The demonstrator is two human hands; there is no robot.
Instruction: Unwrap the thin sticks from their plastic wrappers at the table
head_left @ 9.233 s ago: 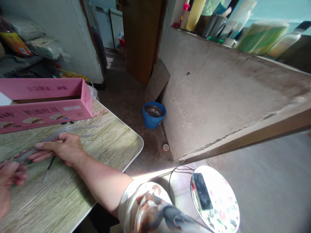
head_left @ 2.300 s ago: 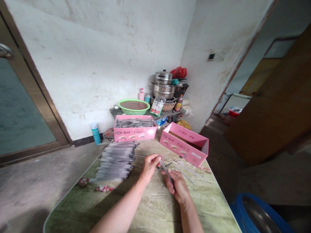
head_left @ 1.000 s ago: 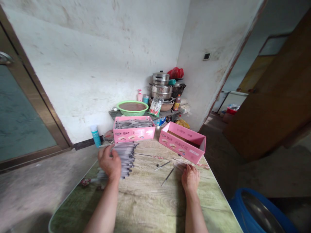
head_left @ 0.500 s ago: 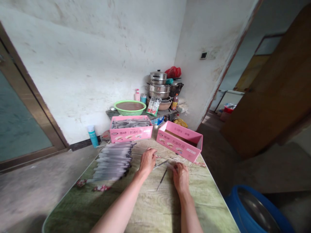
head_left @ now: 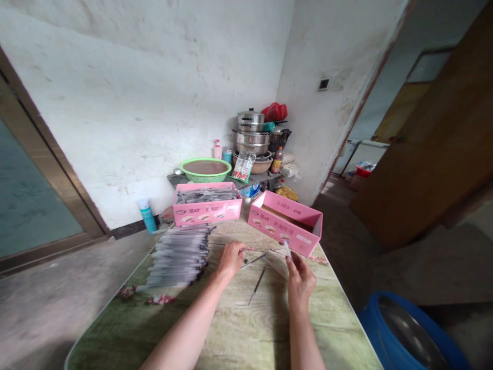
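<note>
My right hand (head_left: 301,276) is raised a little over the table, its fingers pinching a pale, see-through pen barrel (head_left: 287,249) that points up. My left hand (head_left: 231,259) is closed, fingertips together, low over the tabletop; whatever they may grip is too small to make out. Between the hands lie a thin dark pen refill (head_left: 257,287), another dark refill (head_left: 254,260) and a clear barrel (head_left: 275,267). To the left, a wide row of clear pens with dark tips (head_left: 179,257) lies side by side.
A pink box full of pens (head_left: 208,213) and a second pink box (head_left: 283,226) stand at the table's (head_left: 246,339) far edge. Behind are a green basin (head_left: 206,178) and stacked pots (head_left: 252,139). A blue tub (head_left: 372,329) stands on the floor at right.
My right hand has moved slightly right and lifted, now with the pen barrel upright in its fingers. My left hand has shifted slightly down and left. The refills lie where they were.
</note>
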